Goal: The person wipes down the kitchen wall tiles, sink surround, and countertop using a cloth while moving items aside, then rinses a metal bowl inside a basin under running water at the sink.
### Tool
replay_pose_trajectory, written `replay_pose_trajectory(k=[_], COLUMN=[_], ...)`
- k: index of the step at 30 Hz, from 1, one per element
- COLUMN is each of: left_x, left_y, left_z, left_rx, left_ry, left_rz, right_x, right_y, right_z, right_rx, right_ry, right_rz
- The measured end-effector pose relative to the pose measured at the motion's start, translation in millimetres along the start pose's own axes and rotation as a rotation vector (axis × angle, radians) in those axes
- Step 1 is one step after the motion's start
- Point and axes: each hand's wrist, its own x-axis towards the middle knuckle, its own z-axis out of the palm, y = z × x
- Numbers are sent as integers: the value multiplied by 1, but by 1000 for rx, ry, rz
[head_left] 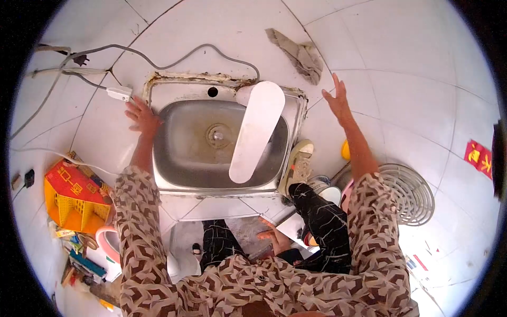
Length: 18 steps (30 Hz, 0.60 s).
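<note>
My left hand [142, 115] is open with fingers spread at the left edge of the metal sink [174, 132], close to a white plug block [120, 94] on a grey cable. Nothing is in it. To the right of the sink, my right hand [337, 98] is raised, open and holding nothing, just below a crumpled grey-brown cloth [301, 55]. A long white faucet or spout [257, 132] slants over the basin. The basin's drain [217, 136] is visible, with brownish stains around it.
A shoe [300, 166] rests by the sink's right edge. Another person's hand [273, 232] shows below the counter. Wire racks [409, 195] stand at right. An orange container [76, 195] with a red box is at left, above a pink-rimmed basin [108, 243]. Cables cross the upper left.
</note>
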Motion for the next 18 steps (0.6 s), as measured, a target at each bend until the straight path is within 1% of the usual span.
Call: replay_pose_trajectory(k=[1,3,5,9,12,13,15,18], left_x=[0,4,14,-2,-1,-7,-3,-4], left_y=[-1,-4,-6,21,19,23,20,18], left_z=[1,7,18,-12,-12,-21,-18,-14], left_rx=[5,28,61,70,118,114,141,143], left_ry=[2,23,69,-17,-36,-36,-33,-8], left_rz=[16,18,-7,-37,-17,32,34,42], right_x=[6,25,48,86,138,156,193,251], right_y=[12,30,28,-5,-28,-43,-74,-128], right_z=[20,58,93,134,140,141,143,148], right_rx=[-2,-128,-179,-230,-218,-258,-340,-251], right_ry=[15,80,182,429,504,486,451,521], right_rz=[21,-30,-47,55,-51,-63,-79,-336])
